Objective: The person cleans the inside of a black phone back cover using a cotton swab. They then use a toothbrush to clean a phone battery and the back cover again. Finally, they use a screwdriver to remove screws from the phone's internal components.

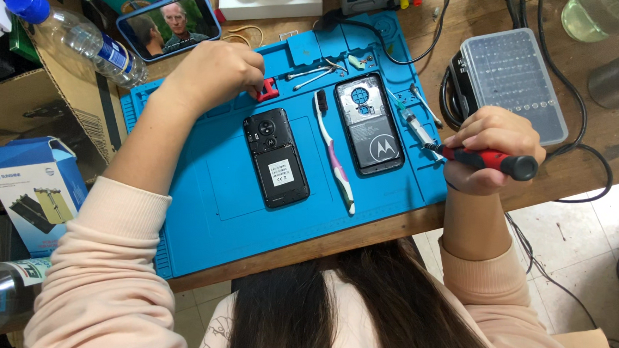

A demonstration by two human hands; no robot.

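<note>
Our left hand (pixel 219 70) pinches a small red tool (pixel 267 90) near the blue mat's (pixel 209 211) far edge; our right hand (pixel 491 148) grips a red-handled screwdriver (pixel 490 160) past the mat's right edge. The opened phone (pixel 276 157) lies mid-mat, so the loose tweezers (pixel 315 73) may be scattered by a slip.

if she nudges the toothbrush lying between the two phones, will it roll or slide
The toothbrush probably slides or pivots rather than rolls: its handle looks flattish and curved. It seems light and mostly stiff, so a nudge near one end would likely swing it toward the opened phone or the back cover.
</note>
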